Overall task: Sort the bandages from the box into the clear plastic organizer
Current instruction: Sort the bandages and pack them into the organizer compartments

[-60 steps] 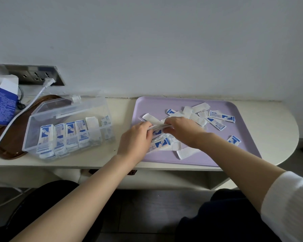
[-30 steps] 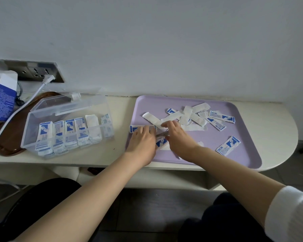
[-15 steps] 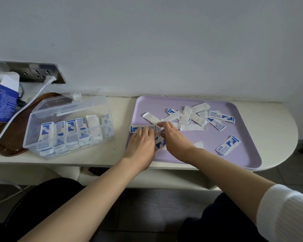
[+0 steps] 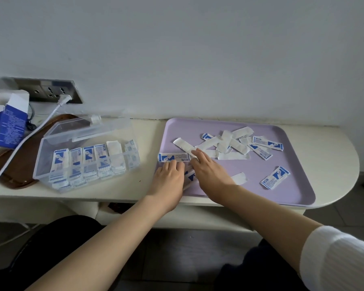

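Both grips lie flat on the purple tray (image 4: 298, 185), among loose bandages (image 4: 231, 143).

The left grip (image 4: 169, 175) has straight fingers pressed down just under one long bandage (image 4: 173, 157) at the tray's left rim. The right grip (image 4: 208, 169) is also spread, with its fingertips touching a white strip. The tray's near rim runs along the front edge of the table (image 4: 334, 154), and its far rim is near the wall (image 4: 198, 59). Bare table shows between the tray and the organizer (image 4: 40, 164), and at the rounded right end. Bare tray floor shows at the near right. On the tray I count five blue printed bandages in plain view, at least seven white ones, and some more between the grips. The organizer stands open, with six filled compartments in a row. One box (image 4: 11, 124) stands at the far left.
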Tool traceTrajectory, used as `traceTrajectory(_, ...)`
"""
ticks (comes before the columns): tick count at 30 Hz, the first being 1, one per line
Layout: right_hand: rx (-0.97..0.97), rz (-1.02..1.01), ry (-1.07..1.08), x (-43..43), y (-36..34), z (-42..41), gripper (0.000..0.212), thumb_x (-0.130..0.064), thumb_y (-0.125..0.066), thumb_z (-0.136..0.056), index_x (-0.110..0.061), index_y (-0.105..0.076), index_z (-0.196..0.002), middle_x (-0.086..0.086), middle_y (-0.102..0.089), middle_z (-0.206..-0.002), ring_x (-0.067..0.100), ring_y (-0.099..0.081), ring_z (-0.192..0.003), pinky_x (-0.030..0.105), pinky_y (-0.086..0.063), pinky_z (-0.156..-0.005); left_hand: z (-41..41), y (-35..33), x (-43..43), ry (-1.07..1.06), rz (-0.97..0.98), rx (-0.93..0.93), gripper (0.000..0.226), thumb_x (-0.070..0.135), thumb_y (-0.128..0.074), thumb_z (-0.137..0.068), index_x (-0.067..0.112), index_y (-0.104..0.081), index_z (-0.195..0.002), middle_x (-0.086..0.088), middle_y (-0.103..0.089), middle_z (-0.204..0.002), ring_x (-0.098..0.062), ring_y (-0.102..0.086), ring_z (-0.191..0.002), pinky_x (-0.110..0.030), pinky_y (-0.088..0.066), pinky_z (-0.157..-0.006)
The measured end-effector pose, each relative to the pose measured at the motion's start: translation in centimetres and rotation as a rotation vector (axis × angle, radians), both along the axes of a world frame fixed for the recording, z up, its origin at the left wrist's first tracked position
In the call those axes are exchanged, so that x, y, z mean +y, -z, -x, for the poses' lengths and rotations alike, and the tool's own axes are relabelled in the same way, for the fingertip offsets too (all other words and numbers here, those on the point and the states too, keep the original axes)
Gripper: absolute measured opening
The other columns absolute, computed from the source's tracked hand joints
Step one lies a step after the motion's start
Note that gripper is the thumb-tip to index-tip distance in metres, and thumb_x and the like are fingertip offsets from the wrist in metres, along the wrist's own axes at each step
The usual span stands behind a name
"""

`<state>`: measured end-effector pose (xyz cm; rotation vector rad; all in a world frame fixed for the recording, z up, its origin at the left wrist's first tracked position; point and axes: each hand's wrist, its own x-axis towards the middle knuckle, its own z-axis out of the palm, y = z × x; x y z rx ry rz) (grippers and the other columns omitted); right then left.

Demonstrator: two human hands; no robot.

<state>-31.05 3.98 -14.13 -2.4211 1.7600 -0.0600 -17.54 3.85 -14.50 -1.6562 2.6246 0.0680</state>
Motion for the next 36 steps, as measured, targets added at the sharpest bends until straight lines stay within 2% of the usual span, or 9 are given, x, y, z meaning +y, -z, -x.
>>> traceTrajectory(4,-0.036,0.109,0.030,0.0,-0.8,-0.5,0.046,0.008,-0.038,-0.084,-0.008,-0.040,-0.127,0.003,-0.032,-0.139,0.018,-0.033,-0.129,0.020,-0.029,-0.085,-0.7,-0.5,-0.2,-0.034,0.005,0.110,0.028,0.001,-0.041,-0.089,0.009,-0.038,-0.116,-0.010,-0.053,-0.117,-0.026,-0.051,-0.107,-0.029,-0.037,-0.078)
traceTrajectory(8,-0.103,0.114,0.107,-0.6,-0.9,-0.8,0.032,0.005,-0.041,-0.088,-0.013,-0.046,-0.113,0.002,-0.054,-0.113,0.024,-0.055,-0.095,0.027,-0.033,-0.065,-1.6,-1.7,-0.2,-0.082,-0.066,0.234,0.024,0.000,-0.038,-0.091,0.010,-0.038,-0.112,-0.007,-0.054,-0.097,-0.027,-0.048,-0.078,-0.031,-0.033,-0.060)
traceTrajectory(11,-0.356,0.029,0.165,-1.3,-1.2,-0.8,0.015,-0.004,-0.040,-0.095,-0.013,-0.052,-0.099,0.002,-0.065,-0.094,0.025,-0.064,-0.079,0.039,-0.052,-0.066,-2.7,-2.1,-0.2,-0.095,-0.064,0.320,0.018,0.006,-0.036,-0.095,0.012,-0.041,-0.111,-0.009,-0.055,-0.086,-0.028,-0.044,-0.066,-0.033,-0.033,-0.057)
traceTrajectory(14,-0.723,-0.113,0.234,-1.2,-2.2,-1.8,0.023,-0.001,-0.033,-0.096,-0.006,-0.055,-0.099,0.007,-0.064,-0.086,0.022,-0.062,-0.069,0.040,-0.057,-0.069,-4.0,-2.6,0.0,-0.089,-0.031,0.358,0.017,0.016,-0.034,-0.098,0.015,-0.043,-0.112,-0.007,-0.054,-0.078,-0.029,-0.044,-0.063,-0.035,-0.035,-0.055)
traceTrajectory(16,-0.813,-0.123,0.244,-0.6,-2.6,-3.0,0.029,0.005,-0.027,-0.094,-0.001,-0.053,-0.106,0.008,-0.062,-0.090,0.023,-0.059,-0.072,0.038,-0.056,-0.069,-4.7,-2.8,0.3,-0.081,-0.059,0.374,0.015,0.017,-0.033,-0.098,0.015,-0.042,-0.109,-0.006,-0.053,-0.074,-0.028,-0.043,-0.059,-0.036,-0.033,-0.052)
traceTrajectory(19,-0.761,-0.108,0.180,0.2,-2.2,-4.5,0.032,0.008,-0.026,-0.090,-0.003,-0.052,-0.107,0.005,-0.065,-0.096,0.025,-0.061,-0.080,0.038,-0.055,-0.072,-5.6,-2.7,0.6,-0.100,-0.106,0.390,0.007,0.015,-0.032,-0.098,0.017,-0.038,-0.101,-0.003,-0.046,-0.066,-0.022,-0.040,-0.053,-0.034,-0.024,-0.046)
traceTrajectory(26,-0.460,-0.182,-0.026,-0.1,-1.7,-4.7,0.024,0.004,-0.041,-0.091,-0.011,-0.059,-0.090,-0.004,-0.060,-0.079,0.013,-0.055,-0.072,0.026,-0.047,-0.074,-9.3,-3.1,1.4,-0.087,-0.116,0.349,0.018,0.022,-0.039,-0.099,0.027,-0.040,-0.081,0.002,-0.058,-0.073,-0.021,-0.052,-0.063,-0.034,-0.040,-0.058)
traceTrajectory(30,-0.514,-0.220,-0.046,0.5,-2.6,-6.2,0.019,-0.006,-0.045,-0.094,-0.002,-0.064,-0.091,-0.007,-0.058,-0.069,0.005,-0.053,-0.062,0.011,-0.041,-0.062,-10.9,-4.0,2.0,-0.086,0.015,0.222,0.015,0.029,-0.038,-0.099,0.023,-0.050,-0.093,0.003,-0.059,-0.076,-0.021,-0.057,-0.068,-0.032,-0.045,-0.060)
traceTrajectory(36,-0.399,-0.095,-0.116,1.3,-1.8,-8.7,0.018,-0.022,-0.046,-0.096,-0.011,-0.059,-0.104,0.009,-0.064,-0.097,0.030,-0.058,-0.089,0.042,-0.047,-0.077,-12.6,-4.4,2.7,-0.071,0.051,0.151,0.009,0.025,-0.037,-0.100,0.026,-0.044,-0.094,0.004,-0.047,-0.074,-0.021,-0.056,-0.071,-0.030,-0.035,-0.056)
